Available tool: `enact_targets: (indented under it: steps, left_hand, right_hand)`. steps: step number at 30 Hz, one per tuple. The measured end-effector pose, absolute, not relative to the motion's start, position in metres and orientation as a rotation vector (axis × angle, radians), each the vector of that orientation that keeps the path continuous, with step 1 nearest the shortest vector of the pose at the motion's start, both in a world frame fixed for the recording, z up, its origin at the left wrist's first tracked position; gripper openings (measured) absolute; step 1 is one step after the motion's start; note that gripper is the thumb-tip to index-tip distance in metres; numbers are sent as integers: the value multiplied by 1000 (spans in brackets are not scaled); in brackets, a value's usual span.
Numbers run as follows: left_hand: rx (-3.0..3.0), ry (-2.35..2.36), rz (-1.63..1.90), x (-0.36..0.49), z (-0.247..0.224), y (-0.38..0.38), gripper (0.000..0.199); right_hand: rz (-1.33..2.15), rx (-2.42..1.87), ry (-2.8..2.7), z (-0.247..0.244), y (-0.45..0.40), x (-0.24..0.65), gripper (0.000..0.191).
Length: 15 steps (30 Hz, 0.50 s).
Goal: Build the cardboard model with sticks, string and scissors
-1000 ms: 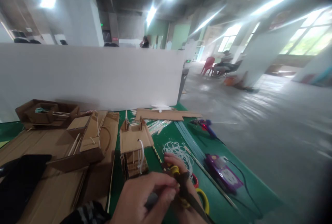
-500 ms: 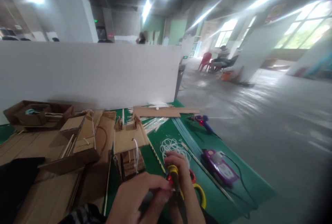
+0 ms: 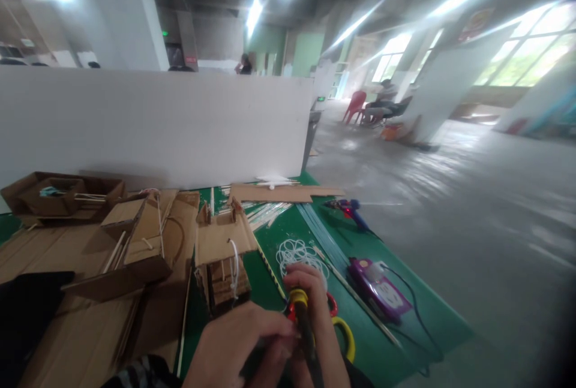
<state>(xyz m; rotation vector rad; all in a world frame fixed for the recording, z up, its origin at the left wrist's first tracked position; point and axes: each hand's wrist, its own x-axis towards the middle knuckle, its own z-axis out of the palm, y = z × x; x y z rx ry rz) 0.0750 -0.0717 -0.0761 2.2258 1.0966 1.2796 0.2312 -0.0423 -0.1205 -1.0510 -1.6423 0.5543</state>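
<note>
My right hand point(image 3: 310, 292) is curled around a dark tool with a yellow collar point(image 3: 299, 298), held upright over the table's near edge; its exact kind does not show. Close against it on the left, my left hand point(image 3: 245, 340) has its thumb and fingertips pinched together near something small and red point(image 3: 291, 314). What those fingers hold is hidden. Under and beside my right hand lie a yellow ring-shaped handle point(image 3: 346, 340) and a red one point(image 3: 332, 304). A loose coil of white cord point(image 3: 297, 254) lies just beyond my fingers.
Left of my hands stands a cardboard model point(image 3: 225, 238) with a white cord loop, beside more cardboard pieces point(image 3: 144, 244) and a box point(image 3: 101, 196). A purple corded device point(image 3: 380, 289) and a blue glue gun point(image 3: 353, 211) lie right on the green table point(image 3: 423, 316). A white partition point(image 3: 157, 124) rises behind.
Almost nothing differs. The view has shifted slightly, and both hands keep their hold, with the left fingertips moved a little at the tool.
</note>
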Motion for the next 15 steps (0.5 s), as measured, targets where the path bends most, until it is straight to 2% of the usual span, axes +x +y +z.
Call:
enact_targets:
  steps: [4,10,15]
  left_hand:
    - [2257,1100,1270,76,-76,-71,12]
    - [2329,1076,1204,75,-86,-70,14]
    - [2341,1051,1208,76,-88,-71,15]
  right_hand:
    - [488,-1064,-1601,-124,-38,227,15]
    - [552,-959,-1579,-133,-45,226,23]
    - [518,-989,-1607,-134,-40,229,12]
